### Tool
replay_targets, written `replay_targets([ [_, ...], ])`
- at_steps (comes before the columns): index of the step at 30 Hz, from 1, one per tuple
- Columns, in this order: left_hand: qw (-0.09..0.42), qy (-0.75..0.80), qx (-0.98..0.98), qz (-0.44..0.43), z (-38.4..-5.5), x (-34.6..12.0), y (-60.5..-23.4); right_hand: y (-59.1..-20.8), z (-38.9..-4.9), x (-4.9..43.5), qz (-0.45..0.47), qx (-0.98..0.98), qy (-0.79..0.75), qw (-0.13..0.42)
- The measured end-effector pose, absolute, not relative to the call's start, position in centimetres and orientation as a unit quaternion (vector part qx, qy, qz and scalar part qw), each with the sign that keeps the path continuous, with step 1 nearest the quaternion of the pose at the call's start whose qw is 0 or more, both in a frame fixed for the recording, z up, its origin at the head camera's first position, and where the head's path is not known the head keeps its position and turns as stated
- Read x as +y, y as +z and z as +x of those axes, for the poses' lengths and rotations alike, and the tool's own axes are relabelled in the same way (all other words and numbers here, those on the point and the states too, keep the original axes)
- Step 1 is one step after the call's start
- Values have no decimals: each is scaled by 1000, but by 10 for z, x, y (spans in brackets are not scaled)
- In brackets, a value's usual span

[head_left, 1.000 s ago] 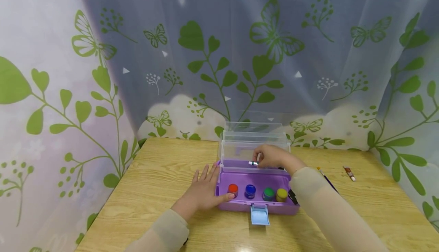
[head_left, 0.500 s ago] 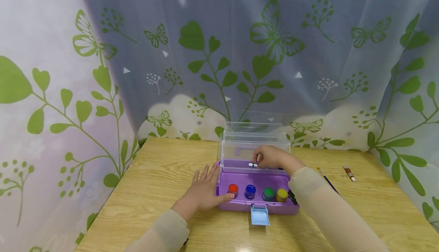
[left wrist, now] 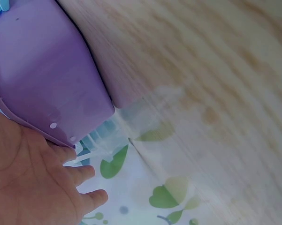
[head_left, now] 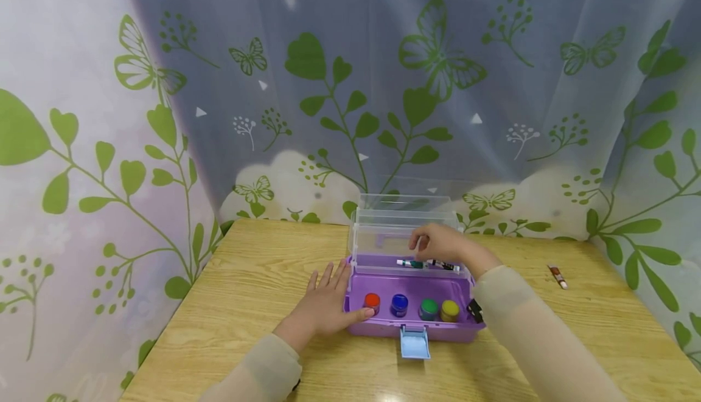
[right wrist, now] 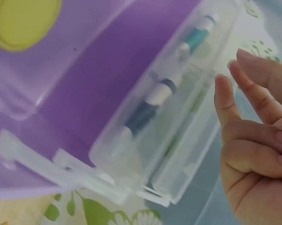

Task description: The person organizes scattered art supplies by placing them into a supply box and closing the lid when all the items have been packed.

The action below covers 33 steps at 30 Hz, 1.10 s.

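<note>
My left hand [head_left: 328, 304] lies with spread fingers along the left side of the purple plastic box [head_left: 411, 331], its thumb over the front rim. In the left wrist view, the palm is against the box wall [left wrist: 51, 70]. My right hand [head_left: 440, 249] hovers over the clear raised tray [right wrist: 131, 154] at the back of the box, fingers loosely bent, nothing between them. Inside that tray lie a green paint tube [head_left: 412, 264] and a dark blue paint tube [right wrist: 143, 115], end to end.
Red [head_left: 372, 303], blue [head_left: 400, 304], green [head_left: 429, 309] and yellow [head_left: 450, 311] paint jars stand in the box. A light blue latch [head_left: 414, 342] hangs at its front. A brown-labelled tube [head_left: 558, 277] lies on the wooden table [head_left: 263, 268] at right.
My right hand has let go of the green paint tube, which lies in the tray, and risen slightly. The right sleeve now covers the paintbrush on the table. My left hand has stayed put.
</note>
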<state>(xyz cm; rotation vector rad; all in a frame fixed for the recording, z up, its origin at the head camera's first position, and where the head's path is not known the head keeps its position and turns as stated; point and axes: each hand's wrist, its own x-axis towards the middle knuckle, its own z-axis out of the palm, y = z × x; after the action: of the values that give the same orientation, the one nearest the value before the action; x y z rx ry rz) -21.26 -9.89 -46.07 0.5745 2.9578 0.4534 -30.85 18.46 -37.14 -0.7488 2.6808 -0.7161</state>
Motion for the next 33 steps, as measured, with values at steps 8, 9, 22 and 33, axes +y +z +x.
replay_targets([
  [8,50,140,971,186,-213,-99,-463,-355,-303,197,-273,921,-251,117],
  [9,50,141,971,186,-214,-99,-463,-353,-303,199,-275,921,-253,114],
  [22,46,140,971,187,-213,-99,-462,-333,-293,237,-264,930,-248,64],
  [33,44,136,971,189,-213,-98,-461,-322,-287,277,-232,941,-244,34],
])
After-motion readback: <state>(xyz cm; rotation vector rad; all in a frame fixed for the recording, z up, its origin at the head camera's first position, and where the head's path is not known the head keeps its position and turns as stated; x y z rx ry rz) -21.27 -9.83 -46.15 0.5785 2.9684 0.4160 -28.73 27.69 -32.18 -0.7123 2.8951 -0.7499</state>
